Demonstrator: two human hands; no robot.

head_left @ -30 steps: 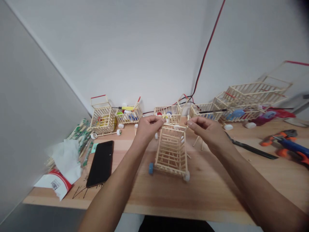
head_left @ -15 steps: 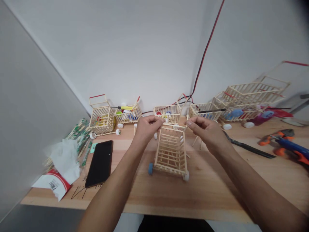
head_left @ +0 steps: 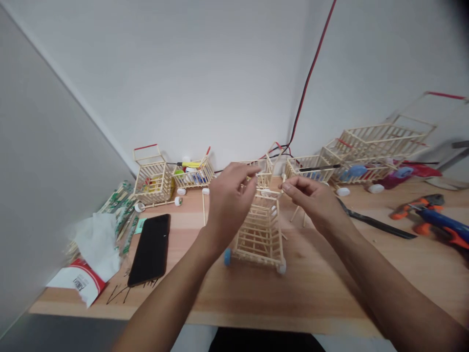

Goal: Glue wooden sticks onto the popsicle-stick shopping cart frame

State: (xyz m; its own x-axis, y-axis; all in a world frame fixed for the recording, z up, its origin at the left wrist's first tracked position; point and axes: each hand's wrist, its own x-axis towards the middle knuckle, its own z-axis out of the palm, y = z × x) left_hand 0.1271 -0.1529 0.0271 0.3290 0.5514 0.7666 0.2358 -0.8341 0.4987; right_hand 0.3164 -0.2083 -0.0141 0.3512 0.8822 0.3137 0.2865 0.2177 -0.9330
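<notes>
A small shopping cart made of thin wooden sticks (head_left: 258,239) stands on the table in front of me, with a blue wheel and a white wheel at its near end. My left hand (head_left: 232,198) hovers over its left side, thumb and curved fingers apart, nothing seen between them. It hides part of the basket's far left. At the far right corner, my right hand (head_left: 311,198) pinches a short wooden stick (head_left: 283,179) between thumb and forefinger. Whether that stick touches the cart's top rim I cannot tell.
More stick carts (head_left: 152,181) line the wall, several holding small coloured items. A black phone (head_left: 150,249), crumpled tissue (head_left: 97,239) and wrapped sticks (head_left: 126,205) lie left. To the right are black tweezers (head_left: 377,222), orange-handled pliers (head_left: 417,205) and a blue tool (head_left: 445,222).
My left hand has moved off the cart's far rim, turning and lifting, and its fingers have parted. The right hand keeps its pinch at nearly the same place.
</notes>
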